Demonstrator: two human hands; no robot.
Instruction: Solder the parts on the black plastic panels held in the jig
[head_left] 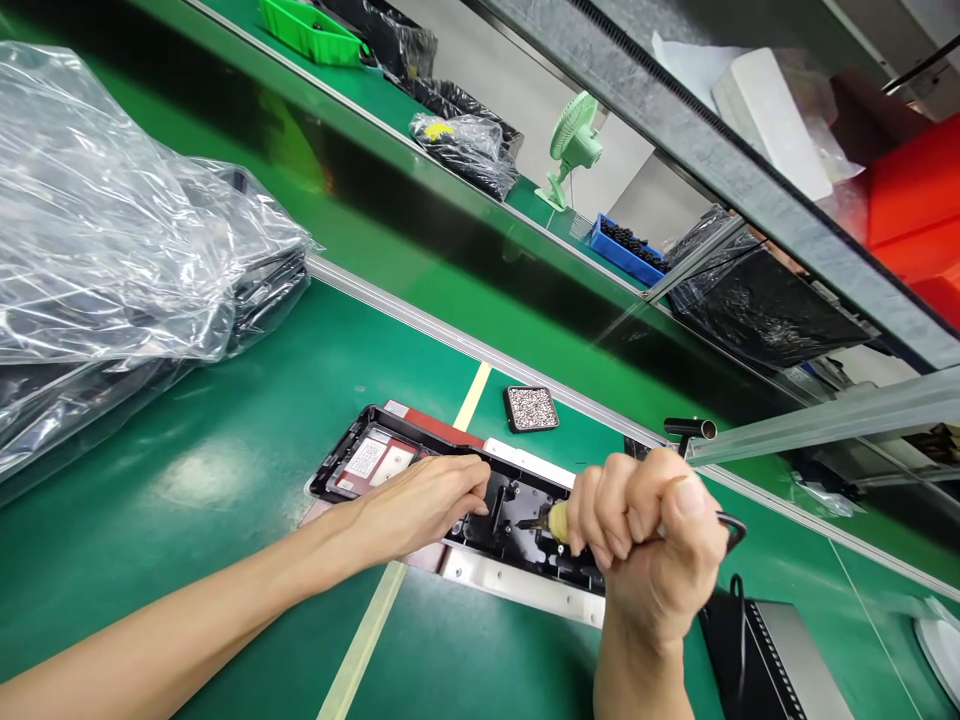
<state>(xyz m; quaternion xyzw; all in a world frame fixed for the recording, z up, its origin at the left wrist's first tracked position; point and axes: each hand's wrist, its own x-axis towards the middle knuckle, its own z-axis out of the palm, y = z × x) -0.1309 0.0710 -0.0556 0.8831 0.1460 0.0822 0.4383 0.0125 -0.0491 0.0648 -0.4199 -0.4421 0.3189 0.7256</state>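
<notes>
My right hand (652,535) is wrapped round an electric screwdriver (558,522) with a yellow nose. Its dark bit points left and down at the inside of a long black plastic housing (510,540); whether the tip touches a screw I cannot tell. Over the middle of that housing, my left hand (442,495) has its fingers curled together, and anything between them is hidden. The housing lies in a fixture with white side strips (525,588) and reddish parts. A label (365,456) shows at its left end. Beyond it sits a small black tray of tiny metal screws (532,408).
Clear plastic bags over black parts (142,220) fill the left. A metal rail (397,307) separates the bench from a green belt. Across it stand a green fan (574,145), a blue bin (626,250) and a green bin (311,30). A black-grey box (795,660) lies right.
</notes>
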